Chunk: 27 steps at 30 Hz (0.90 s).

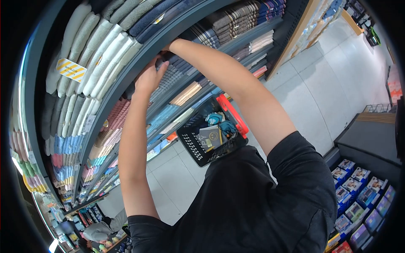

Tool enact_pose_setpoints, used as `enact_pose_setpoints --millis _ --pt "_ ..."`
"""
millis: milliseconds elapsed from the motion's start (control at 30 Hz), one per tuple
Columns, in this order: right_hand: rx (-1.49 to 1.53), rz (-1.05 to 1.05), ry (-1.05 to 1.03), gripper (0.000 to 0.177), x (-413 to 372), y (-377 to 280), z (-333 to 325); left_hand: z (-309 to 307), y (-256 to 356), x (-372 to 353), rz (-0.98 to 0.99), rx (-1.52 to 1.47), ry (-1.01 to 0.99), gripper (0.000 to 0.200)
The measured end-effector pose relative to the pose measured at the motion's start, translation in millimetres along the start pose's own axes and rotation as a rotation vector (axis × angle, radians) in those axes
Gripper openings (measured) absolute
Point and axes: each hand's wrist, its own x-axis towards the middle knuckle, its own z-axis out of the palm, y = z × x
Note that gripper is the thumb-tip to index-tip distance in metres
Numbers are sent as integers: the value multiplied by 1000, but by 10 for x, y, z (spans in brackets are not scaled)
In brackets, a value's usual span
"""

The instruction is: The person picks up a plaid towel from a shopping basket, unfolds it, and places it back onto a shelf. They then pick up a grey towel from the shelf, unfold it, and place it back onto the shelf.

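Both my arms reach into a shelf of folded towels, under the dark edge of the shelf above (126,63). My left hand (147,79) is at a stack of grey-blue towels (171,76), its thumb spread from its fingers, some fingertips out of sight. My right hand (169,44) lies farther along the same shelf, wrist bent, with its fingers mostly hidden by the shelf edge. Whether it grips a towel cannot be seen. Above them are folded white towels (107,57) with a yellow-striped label (71,70).
A black shopping basket (192,147) with a red handle (233,116) is below my arms, holding a grey smiley-face item (211,138) and teal items (228,128). Boxed goods (354,198) fill a display at right. Tiled floor (312,88) runs behind; a person (101,230) is at lower left.
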Motion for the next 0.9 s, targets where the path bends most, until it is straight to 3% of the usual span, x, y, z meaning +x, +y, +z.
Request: enact_pose_setpoints --millis 133,367,500,600,700,833,900 --pt "-34 -26 12 41 20 -42 36 -31 95 -1 -176 -45 -26 37" --pt "-85 -78 37 41 41 -140 101 26 90 -118 -112 1 108 28" --pt "-106 -98 46 41 81 -170 152 -38 165 -142 -142 -10 25 34" --pt "-118 -110 48 41 109 -158 166 -109 227 -208 -319 19 -73 40" --pt "-127 -127 52 41 131 -184 117 -40 82 -354 -133 22 88 49" --pt "-141 -153 59 41 193 -173 129 -50 -20 -455 -50 10 -27 54" --pt "-147 -165 60 41 185 -157 133 -65 -25 -499 28 52 8 54"
